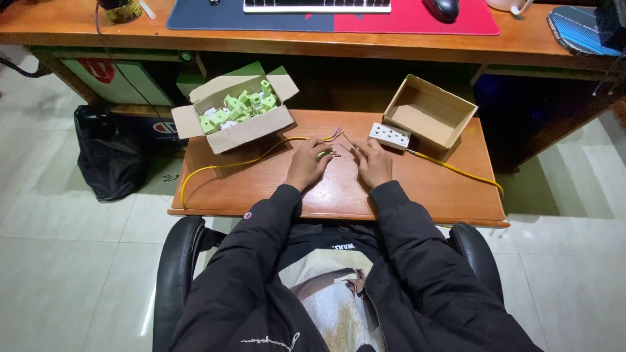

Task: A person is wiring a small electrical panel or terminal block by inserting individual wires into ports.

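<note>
Yellow sheathed cable (251,161) with bared ends, left hand (308,164) pinching it, right hand (374,163) flat alongside, open cardboard box (257,132) of green plugs (240,108) at table's rear-left corner, empty cardboard box (450,133) rear-right

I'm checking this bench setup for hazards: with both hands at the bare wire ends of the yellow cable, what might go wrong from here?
1. The left hand and right hand sit close to the splayed bare wire ends; thin strands may prick fingers or fray.
2. The yellow cable loops toward the table's left edge and could snag and tug the work.
3. The open box of green parts overhangs the back edge and might tip if the cable drags it.
</note>
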